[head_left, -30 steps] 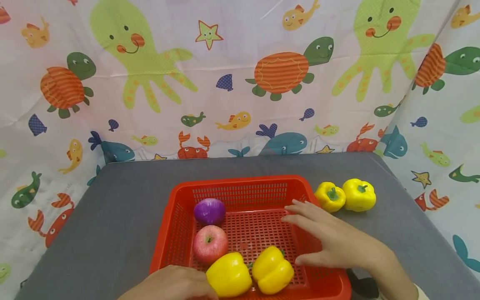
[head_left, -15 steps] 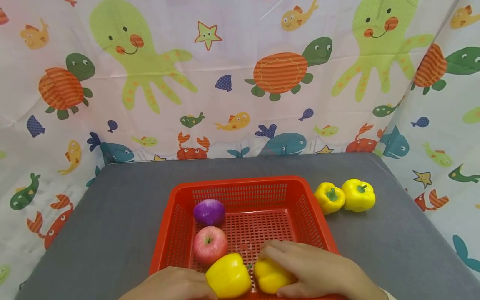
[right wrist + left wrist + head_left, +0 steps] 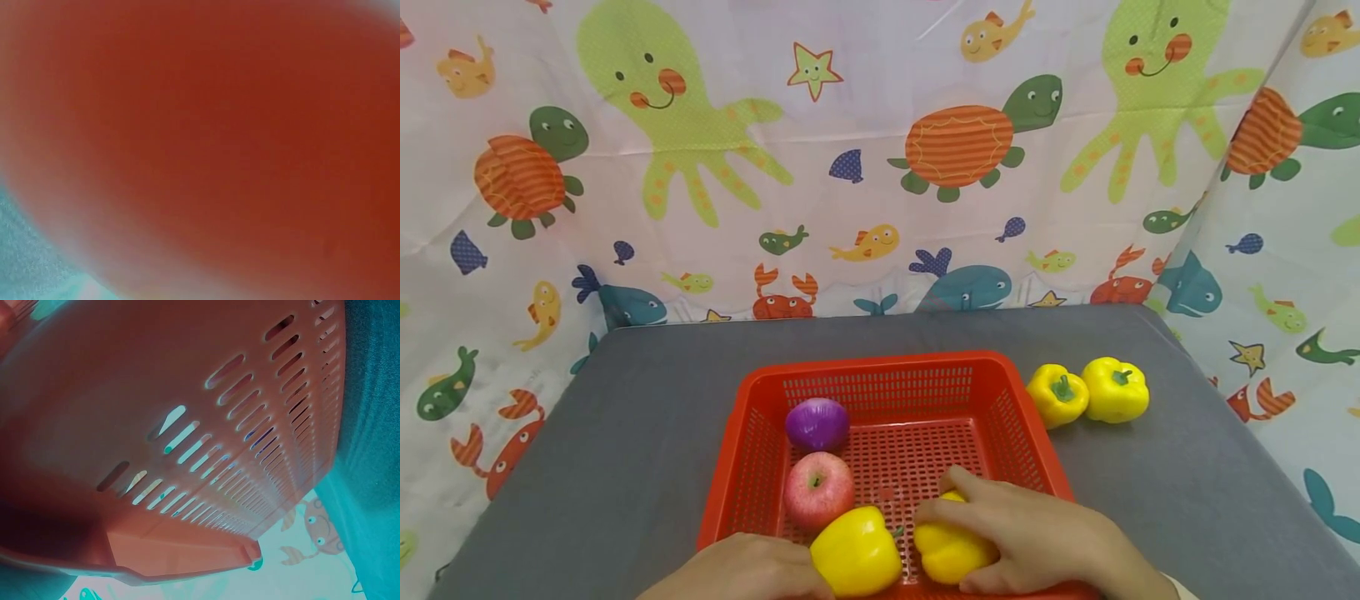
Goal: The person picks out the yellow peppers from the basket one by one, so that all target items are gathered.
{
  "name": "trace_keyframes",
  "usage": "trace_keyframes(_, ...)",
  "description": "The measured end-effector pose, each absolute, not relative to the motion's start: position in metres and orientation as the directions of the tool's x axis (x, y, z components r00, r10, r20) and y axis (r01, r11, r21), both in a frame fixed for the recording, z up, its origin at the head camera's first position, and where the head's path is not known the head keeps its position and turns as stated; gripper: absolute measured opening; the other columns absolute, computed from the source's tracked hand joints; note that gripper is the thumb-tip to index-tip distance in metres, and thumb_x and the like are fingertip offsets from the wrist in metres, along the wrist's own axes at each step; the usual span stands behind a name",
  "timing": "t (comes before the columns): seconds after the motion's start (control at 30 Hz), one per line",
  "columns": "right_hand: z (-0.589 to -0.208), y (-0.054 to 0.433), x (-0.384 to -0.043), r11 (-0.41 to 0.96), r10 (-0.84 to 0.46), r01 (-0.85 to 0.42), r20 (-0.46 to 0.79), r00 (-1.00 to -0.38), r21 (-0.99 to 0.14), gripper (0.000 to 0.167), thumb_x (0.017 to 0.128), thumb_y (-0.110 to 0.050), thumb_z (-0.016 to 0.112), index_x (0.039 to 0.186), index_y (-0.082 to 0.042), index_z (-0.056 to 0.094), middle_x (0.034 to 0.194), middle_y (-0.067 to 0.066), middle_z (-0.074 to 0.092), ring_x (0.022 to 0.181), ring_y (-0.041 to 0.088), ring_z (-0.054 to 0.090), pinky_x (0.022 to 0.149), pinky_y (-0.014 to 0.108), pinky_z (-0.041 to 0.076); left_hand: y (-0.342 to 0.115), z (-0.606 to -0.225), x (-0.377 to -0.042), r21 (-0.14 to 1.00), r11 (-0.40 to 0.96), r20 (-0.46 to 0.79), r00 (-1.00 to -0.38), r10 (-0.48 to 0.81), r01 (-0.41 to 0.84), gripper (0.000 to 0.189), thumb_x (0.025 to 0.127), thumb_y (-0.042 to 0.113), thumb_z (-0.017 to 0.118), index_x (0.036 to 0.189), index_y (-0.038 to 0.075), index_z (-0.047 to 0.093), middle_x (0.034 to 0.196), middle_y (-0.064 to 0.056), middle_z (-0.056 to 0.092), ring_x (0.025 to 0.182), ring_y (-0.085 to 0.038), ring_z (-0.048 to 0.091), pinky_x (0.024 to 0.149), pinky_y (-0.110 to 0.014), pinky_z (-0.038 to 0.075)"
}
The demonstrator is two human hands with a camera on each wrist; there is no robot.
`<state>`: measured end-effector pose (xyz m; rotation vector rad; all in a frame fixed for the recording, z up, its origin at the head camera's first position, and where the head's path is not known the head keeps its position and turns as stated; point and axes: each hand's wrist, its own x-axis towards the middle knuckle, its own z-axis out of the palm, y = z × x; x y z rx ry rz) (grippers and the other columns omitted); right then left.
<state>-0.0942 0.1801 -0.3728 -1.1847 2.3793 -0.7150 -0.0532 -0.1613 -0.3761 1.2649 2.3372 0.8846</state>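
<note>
A red basket (image 3: 857, 364) holds a purple onion (image 3: 817, 424), a red apple (image 3: 819, 492) and two yellow bell peppers at its near side. My right hand (image 3: 1037, 542) grips the right bell pepper (image 3: 951, 552), its fingers curled over the top and the thumb at the near side. Beside the left bell pepper (image 3: 857, 552), my left hand (image 3: 741, 571) lies over the basket's near left corner. Its fingertips are hidden, so whether it holds the pepper or the rim cannot be told. The basket's slotted wall (image 3: 250, 425) fills much of the left wrist view; the right wrist view is blurred red.
Two more yellow bell peppers, one nearer the basket (image 3: 1057, 395) and one farther right (image 3: 1116, 390), stand outside its right wall. A grey cloth (image 3: 625, 433) covers the table. A curtain (image 3: 722, 242) printed with sea animals hangs behind and at both sides.
My right hand has come down from above the basket's right side onto the right bell pepper and now grips it, shifting it slightly right. My left hand stays almost still.
</note>
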Motion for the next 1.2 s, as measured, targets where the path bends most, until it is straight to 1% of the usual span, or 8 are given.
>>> trace_keyframes(0.1,-0.373,0.178,-0.095,0.550,-0.770,-0.616,-0.059,-0.635,-0.564,0.059,0.084,-0.045,0.080,0.131,-0.035,0.045,0.108,-0.016,0.046,0.094,0.002,0.049,0.077,0.023,0.049,-0.161,-0.376,-0.052,0.663,0.416,-0.004,-0.553,0.833,0.622,0.022,0.096,0.052,0.059,0.116,0.044,0.066,0.101,0.037,0.059,0.087,0.010,0.057,0.080,-0.020,0.052)
trace_keyframes(0.2,-0.374,0.175,-0.096,0.607,-0.722,-0.650,0.024,-0.691,-0.457,0.056,0.084,-0.062,0.073,0.125,-0.032,0.049,0.101,-0.017,0.045,0.090,0.004,0.046,0.075,0.023,0.046,-0.161,-0.375,-0.050,0.669,0.427,-0.012,-0.564,0.825,0.609,0.022,0.096,0.053,0.060,0.115,0.045,0.066,0.100,0.038,0.059,0.085,0.011,0.056,0.079,-0.020,0.052)
trace_keyframes(0.33,-0.375,0.174,-0.098,0.645,-0.718,-0.705,0.082,-0.691,-0.294,0.058,0.084,-0.070,0.066,0.127,-0.032,0.057,0.101,-0.014,0.045,0.092,0.007,0.043,0.075,0.026,0.043,-0.161,-0.375,-0.050,0.666,0.427,-0.004,-0.569,0.822,0.612,0.022,0.096,0.052,0.060,0.115,0.045,0.065,0.100,0.038,0.058,0.086,0.011,0.056,0.079,-0.020,0.052)
trace_keyframes(0.4,-0.375,0.174,-0.099,0.643,-0.729,-0.716,0.072,-0.681,-0.271,0.058,0.082,-0.064,0.072,0.129,-0.033,0.058,0.105,-0.012,0.046,0.095,0.009,0.042,0.076,0.027,0.044,-0.161,-0.374,-0.050,0.665,0.424,0.002,-0.569,0.822,0.614,0.021,0.095,0.052,0.060,0.115,0.045,0.065,0.100,0.038,0.058,0.086,0.010,0.057,0.080,-0.021,0.053)
trace_keyframes(0.53,-0.373,0.178,-0.098,0.625,-0.744,-0.696,-0.001,-0.668,-0.353,0.065,0.079,-0.049,0.083,0.135,-0.037,0.053,0.119,-0.012,0.048,0.103,0.010,0.044,0.082,0.030,0.049,-0.160,-0.373,-0.049,0.676,0.424,-0.003,-0.573,0.819,0.603,0.021,0.095,0.052,0.061,0.115,0.046,0.065,0.100,0.037,0.059,0.086,0.010,0.056,0.080,-0.021,0.052)
trace_keyframes(0.73,-0.369,0.186,-0.093,0.578,-0.790,-0.679,-0.100,-0.605,-0.453,0.070,0.085,-0.037,0.081,0.145,-0.038,0.045,0.134,-0.013,0.048,0.113,0.009,0.049,0.091,0.037,0.052,-0.160,-0.373,-0.050,0.684,0.429,-0.023,-0.571,0.821,0.590,0.021,0.096,0.052,0.060,0.116,0.047,0.065,0.101,0.038,0.059,0.086,0.010,0.057,0.078,-0.020,0.052)
trace_keyframes(0.93,-0.368,0.186,-0.096,0.533,-0.808,-0.685,-0.059,-0.586,-0.497,0.065,0.086,-0.038,0.080,0.141,-0.038,0.045,0.126,-0.017,0.052,0.108,0.006,0.051,0.091,0.034,0.051,-0.161,-0.375,-0.054,0.657,0.415,-0.008,-0.545,0.838,0.629,0.024,0.097,0.052,0.058,0.118,0.043,0.066,0.104,0.035,0.060,0.088,0.009,0.057,0.081,-0.021,0.052)
trace_keyframes(1.2,-0.367,0.188,-0.099,0.480,-0.808,-0.625,-0.032,-0.588,-0.616,0.061,0.087,-0.037,0.080,0.137,-0.035,0.045,0.121,-0.021,0.052,0.106,0.003,0.053,0.091,0.030,0.051,-0.160,-0.374,-0.051,0.683,0.435,-0.032,-0.571,0.820,0.586,0.022,0.095,0.053,0.060,0.114,0.045,0.066,0.100,0.037,0.059,0.085,0.010,0.057,0.079,-0.021,0.053)
